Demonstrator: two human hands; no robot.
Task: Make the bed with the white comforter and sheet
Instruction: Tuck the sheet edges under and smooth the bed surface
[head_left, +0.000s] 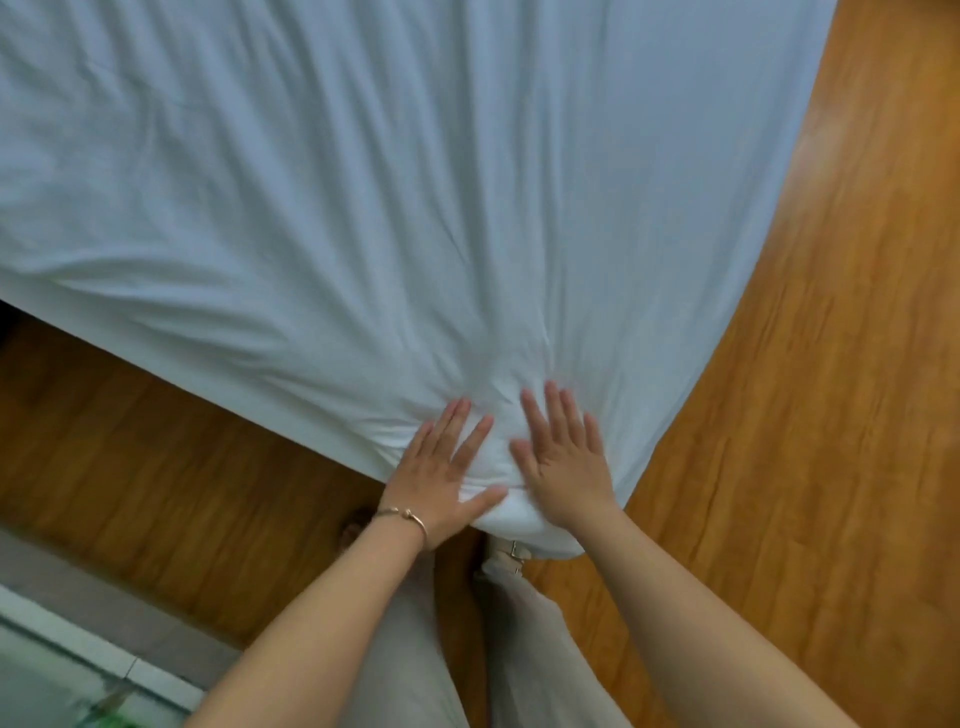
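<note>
Hands were both flat, fingers spread: left hand (441, 478) and right hand (563, 457) pressed on the white sheet (363, 182) at the bed's corner.

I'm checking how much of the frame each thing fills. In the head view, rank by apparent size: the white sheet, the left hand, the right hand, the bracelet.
1. white sheet, largest by far
2. left hand and right hand, look alike
3. bracelet, smallest

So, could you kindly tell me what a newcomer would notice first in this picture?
Two bare hands, the left hand with a bracelet and the right hand, press flat side by side on the near corner of a white sheet. Creases fan out from them, and the wooden floor flanks the corner on both sides.
</note>
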